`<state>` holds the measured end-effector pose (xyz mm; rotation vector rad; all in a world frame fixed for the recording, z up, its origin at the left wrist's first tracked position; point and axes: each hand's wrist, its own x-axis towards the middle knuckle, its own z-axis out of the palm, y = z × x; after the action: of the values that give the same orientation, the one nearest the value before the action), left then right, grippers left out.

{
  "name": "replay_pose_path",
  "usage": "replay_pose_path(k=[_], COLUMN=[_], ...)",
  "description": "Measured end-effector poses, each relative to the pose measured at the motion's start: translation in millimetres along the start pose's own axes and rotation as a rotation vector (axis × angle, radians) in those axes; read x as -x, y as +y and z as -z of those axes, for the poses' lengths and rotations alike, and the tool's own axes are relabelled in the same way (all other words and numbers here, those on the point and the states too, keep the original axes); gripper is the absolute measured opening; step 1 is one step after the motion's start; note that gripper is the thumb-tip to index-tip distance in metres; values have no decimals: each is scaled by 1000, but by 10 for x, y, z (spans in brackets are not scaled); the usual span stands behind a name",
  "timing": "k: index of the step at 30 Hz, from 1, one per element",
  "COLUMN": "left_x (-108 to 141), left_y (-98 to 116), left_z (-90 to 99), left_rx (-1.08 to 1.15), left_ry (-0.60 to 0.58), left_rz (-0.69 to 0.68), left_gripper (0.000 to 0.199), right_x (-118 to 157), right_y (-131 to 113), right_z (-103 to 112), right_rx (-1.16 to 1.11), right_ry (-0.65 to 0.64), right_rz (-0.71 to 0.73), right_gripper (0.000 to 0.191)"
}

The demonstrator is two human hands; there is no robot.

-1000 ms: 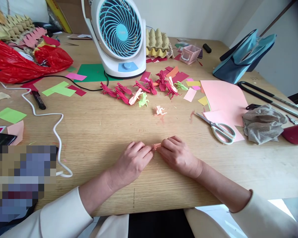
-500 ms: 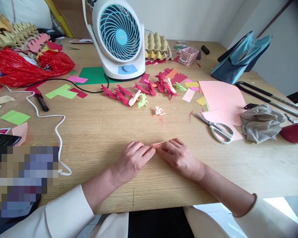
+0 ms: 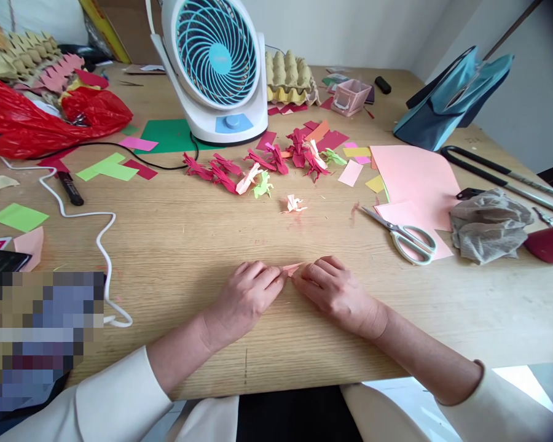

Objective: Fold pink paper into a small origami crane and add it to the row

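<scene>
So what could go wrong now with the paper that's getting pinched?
The small folded pink paper is pinched between the left hand and right hand, so it might tear or crease crookedly if they pull unevenly.

The round white-and-blue plastic fan faces the red, green and pink folded-paper figures; if it's on, which I can't tell, it could scatter them.

The white-handled metal scissors lie uncovered, so a careless reach might nick someone.

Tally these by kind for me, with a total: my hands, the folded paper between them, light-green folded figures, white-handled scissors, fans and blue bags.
Left hand and right hand: 2
Folded paper: 1
Light-green folded figures: 2
White-handled scissors: 1
Fan: 1
Blue bag: 1
Total: 8
</scene>
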<state>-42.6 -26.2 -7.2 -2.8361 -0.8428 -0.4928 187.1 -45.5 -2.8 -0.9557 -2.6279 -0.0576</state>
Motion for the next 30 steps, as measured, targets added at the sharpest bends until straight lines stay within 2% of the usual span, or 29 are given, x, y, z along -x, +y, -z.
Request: replay_pose_path(k=[7, 18, 26, 30], left_x=[-20, -19, -15, -10], left_y=[-5, -2, 8, -11], left_z=[25, 63, 51, 10], left_rx=[-5, 45, -6, 47], left_ry=[5, -42, -47, -59], left_rz=[-33, -25, -29, -11], left_gripper=[30, 46, 43, 43], right_x=[52, 192, 193, 197], right_y=[-21, -81, -68, -69], right_z=[14, 21, 7, 13], right_rx=[40, -6, -30, -27], right_ry=[-73, -40, -6, -19], right_rz=[-10, -69, -78, -80], right_gripper=[24, 21, 20, 20])
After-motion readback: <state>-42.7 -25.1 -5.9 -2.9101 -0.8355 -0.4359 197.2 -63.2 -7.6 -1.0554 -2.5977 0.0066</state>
